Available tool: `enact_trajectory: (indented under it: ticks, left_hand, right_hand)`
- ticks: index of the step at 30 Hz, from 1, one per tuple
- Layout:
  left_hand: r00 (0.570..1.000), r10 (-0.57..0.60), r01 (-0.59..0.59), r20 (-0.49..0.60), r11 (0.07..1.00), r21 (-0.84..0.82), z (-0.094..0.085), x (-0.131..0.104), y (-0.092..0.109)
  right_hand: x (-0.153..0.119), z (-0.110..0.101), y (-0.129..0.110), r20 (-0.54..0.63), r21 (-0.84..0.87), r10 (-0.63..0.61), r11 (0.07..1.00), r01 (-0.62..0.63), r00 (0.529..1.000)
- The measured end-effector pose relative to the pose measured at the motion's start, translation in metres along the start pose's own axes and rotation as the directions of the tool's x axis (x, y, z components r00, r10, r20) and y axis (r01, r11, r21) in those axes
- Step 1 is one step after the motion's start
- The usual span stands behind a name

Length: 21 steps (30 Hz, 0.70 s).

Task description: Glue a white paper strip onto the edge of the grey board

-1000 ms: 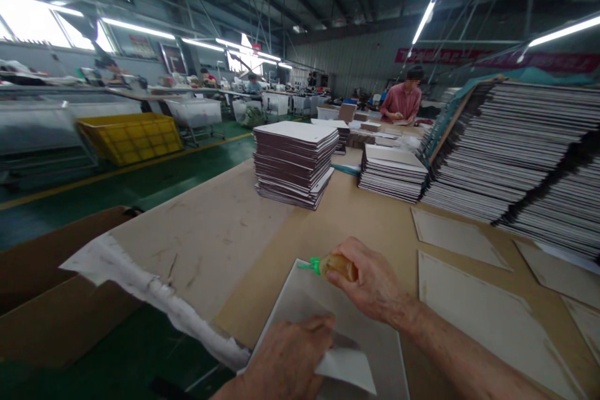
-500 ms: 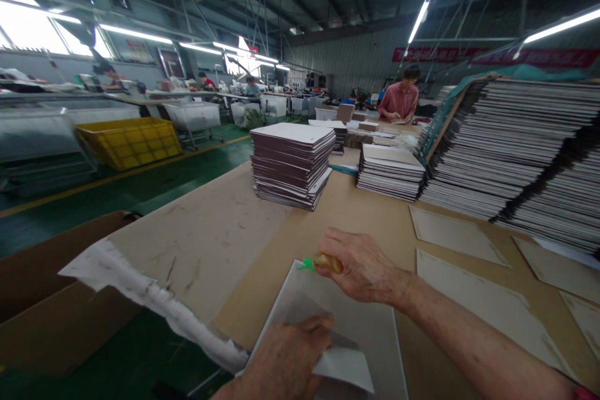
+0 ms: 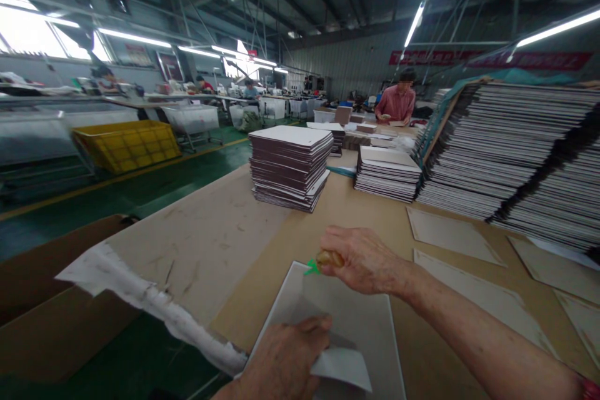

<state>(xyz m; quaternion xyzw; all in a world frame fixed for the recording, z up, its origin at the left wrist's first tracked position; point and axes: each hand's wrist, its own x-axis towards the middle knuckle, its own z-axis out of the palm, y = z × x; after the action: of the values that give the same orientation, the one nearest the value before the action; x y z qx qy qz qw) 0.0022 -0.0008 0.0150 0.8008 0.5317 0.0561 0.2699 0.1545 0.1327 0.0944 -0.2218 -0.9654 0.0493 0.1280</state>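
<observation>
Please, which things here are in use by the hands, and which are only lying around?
In use: grey board; glue bottle in right hand; left hand pressing the board.
Lying around: stacked boards; yellow crate; loose sheets.

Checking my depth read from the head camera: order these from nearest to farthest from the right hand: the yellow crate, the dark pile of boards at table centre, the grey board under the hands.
1. grey board, directly under the right hand.
2. dark pile of boards, ahead, slightly left.
3. yellow crate, far left, off the table.
</observation>
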Motion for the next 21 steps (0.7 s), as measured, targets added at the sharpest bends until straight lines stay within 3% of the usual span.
enact_trajectory:
  ticks: [11,21]
  left_hand:
    - [1.000,0.003,-0.003,-0.016,1.000,0.002,0.000,0.000,0.000]
    - [1.000,-0.008,0.008,-0.012,1.000,0.007,0.001,0.002,0.003]
  right_hand:
    - [0.006,0.010,-0.003,-0.015,-0.012,-0.027,1.000,0.026,1.000]
    - [0.013,-0.003,0.000,0.036,-0.043,-0.069,0.997,0.070,0.997]
